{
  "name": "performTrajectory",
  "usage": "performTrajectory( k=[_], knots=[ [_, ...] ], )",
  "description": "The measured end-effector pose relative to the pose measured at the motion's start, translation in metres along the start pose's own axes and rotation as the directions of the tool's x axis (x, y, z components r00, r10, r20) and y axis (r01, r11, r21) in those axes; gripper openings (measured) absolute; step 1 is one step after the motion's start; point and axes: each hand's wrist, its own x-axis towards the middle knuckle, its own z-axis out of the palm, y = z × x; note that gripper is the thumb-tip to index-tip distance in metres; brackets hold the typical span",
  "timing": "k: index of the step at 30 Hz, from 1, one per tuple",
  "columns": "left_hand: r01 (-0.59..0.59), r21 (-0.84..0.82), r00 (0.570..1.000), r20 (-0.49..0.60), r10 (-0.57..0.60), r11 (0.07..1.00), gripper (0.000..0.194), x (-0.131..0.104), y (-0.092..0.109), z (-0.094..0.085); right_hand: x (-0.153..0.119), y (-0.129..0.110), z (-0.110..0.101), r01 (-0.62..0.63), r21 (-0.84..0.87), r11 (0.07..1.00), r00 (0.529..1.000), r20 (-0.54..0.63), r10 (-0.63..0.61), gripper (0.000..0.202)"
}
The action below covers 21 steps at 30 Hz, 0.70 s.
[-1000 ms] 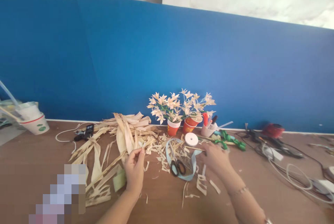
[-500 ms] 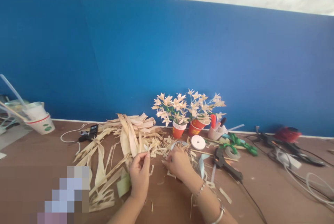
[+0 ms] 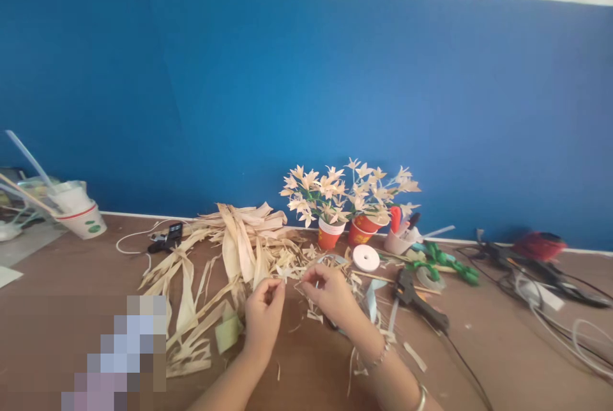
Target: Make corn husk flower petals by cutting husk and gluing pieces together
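My left hand is closed in a pinch on a small pale husk flower, whose petals show just above the fingertips. A short gap away, my right hand is also pinched, thumb against fingers; whatever is between them is too small to make out. Both hands hover over scattered husk scraps. Behind and left of them lies a heap of dried corn husks. Beyond the hands stand finished-looking husk flowers in red paper cups. A white tape roll lies behind my right hand.
A black glue gun with its cord lies at right, near green tape and a white cup of tools. Cables and a power strip sit far right. A drink cup stands left. A blue partition backs the table.
My right hand has risen and turned, its fingertips now pinched closer to my left hand. My left hand has shifted slightly right with the husk flower. The view has tilted a little.
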Motion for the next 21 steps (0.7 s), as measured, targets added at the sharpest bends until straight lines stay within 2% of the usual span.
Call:
performTrajectory(
  k=[6, 12, 21],
  knots=[
    [-0.014, 0.066, 0.999, 0.047, 0.011, 0.998, 0.020, -0.003, 0.005, 0.000, -0.007, -0.013, 0.001, 0.081, -0.032, 0.996, 0.996, -0.045, -0.082, 0.012],
    [-0.053, 0.114, 0.996, 0.076, 0.044, 0.992, 0.019, -0.004, 0.008, 0.000, -0.010, -0.009, 0.005, 0.292, -0.244, 0.925, 0.943, -0.087, -0.321, 0.019],
    [-0.062, 0.144, 0.993, 0.105, 0.047, 0.988, 0.017, -0.005, 0.006, 0.000, -0.013, -0.006, 0.012, 0.348, -0.465, 0.814, 0.918, -0.010, -0.398, 0.016]
  ],
)
